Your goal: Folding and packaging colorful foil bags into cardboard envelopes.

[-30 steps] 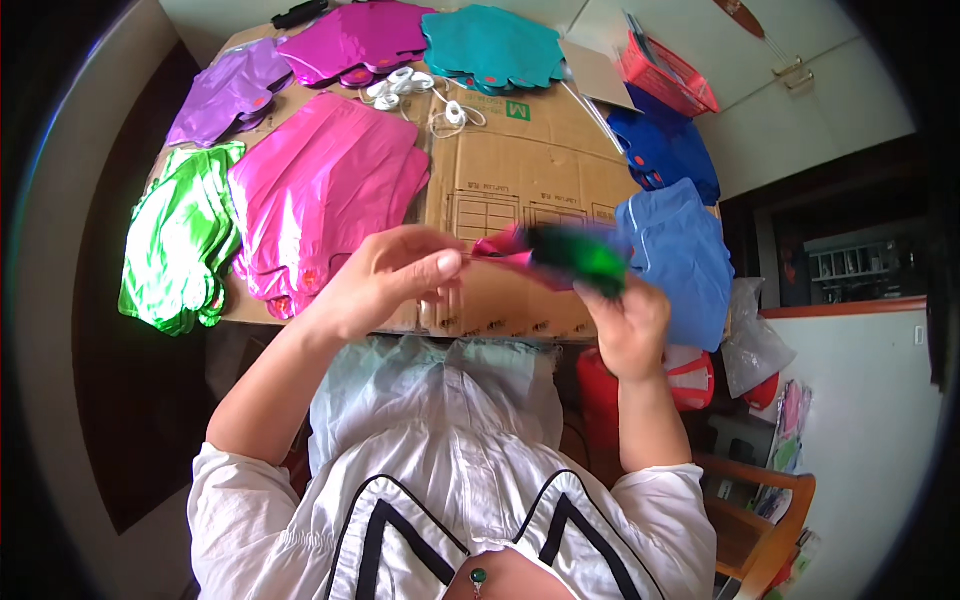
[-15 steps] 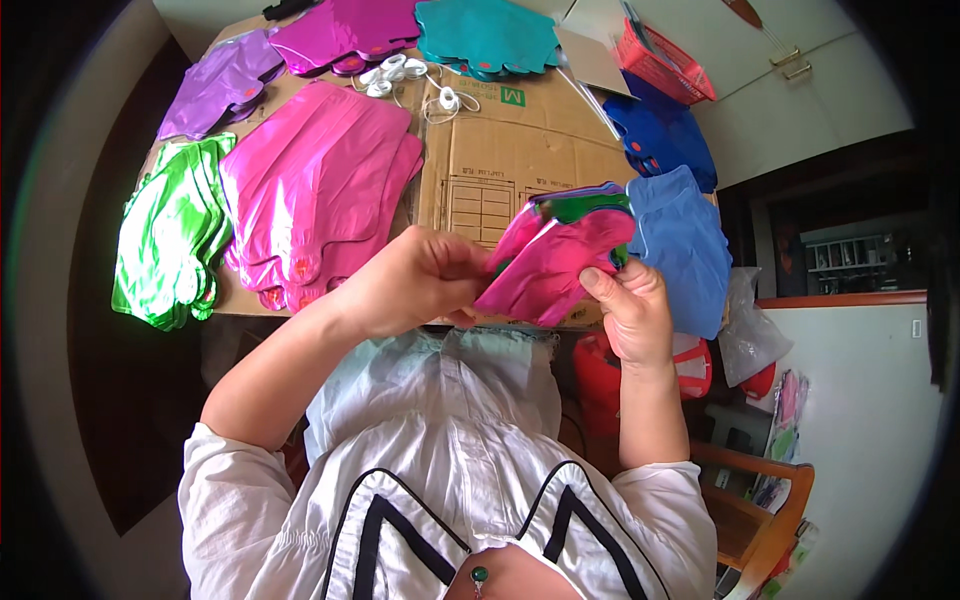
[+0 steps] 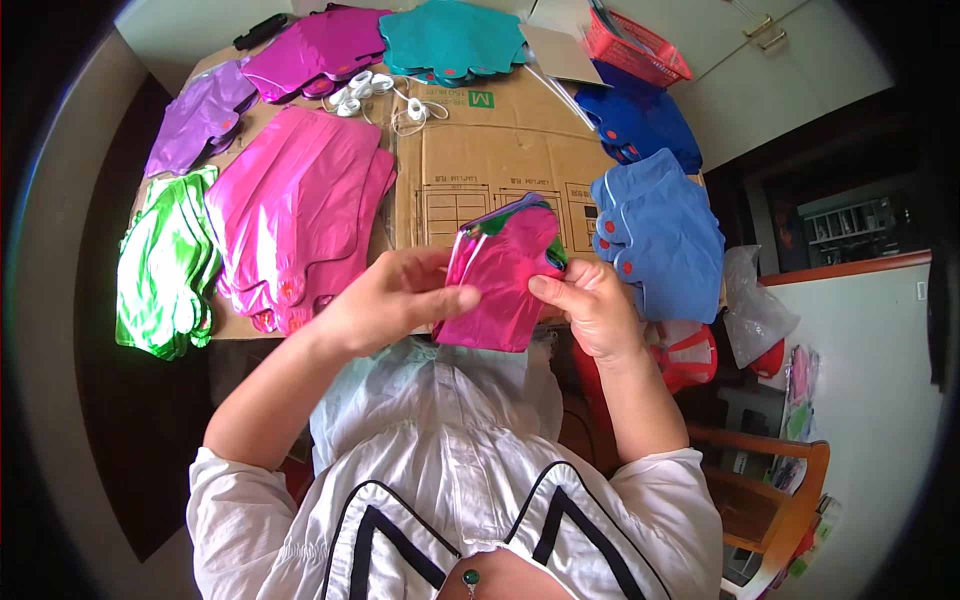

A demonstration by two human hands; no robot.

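Note:
Between my hands, above the table's near edge, is a folded bundle of shiny foil sheets (image 3: 495,300), bright pink in front with green and purple layers showing along the top. The fingers of my left hand (image 3: 400,300) go behind its left edge, with the thumb lying across the front. My right hand (image 3: 595,305) pinches the right edge between thumb and fingers. Left of my hands lies a large pink foil stack (image 3: 300,200), and beside it a green stack (image 3: 165,265). A light blue stack (image 3: 660,235) with red dots lies to the right.
Brown cardboard (image 3: 500,145) covers the table. Purple (image 3: 200,115), magenta (image 3: 315,50), teal (image 3: 450,40) and dark blue (image 3: 640,120) stacks lie along the far side, near white ribbon rolls (image 3: 360,92). A red basket (image 3: 635,45) stands far right; a wooden chair (image 3: 770,490) is at my right.
The bundle has come left and lower and now hangs more upright, its pink front facing me. My left thumb has moved onto its front. The view has shifted slightly.

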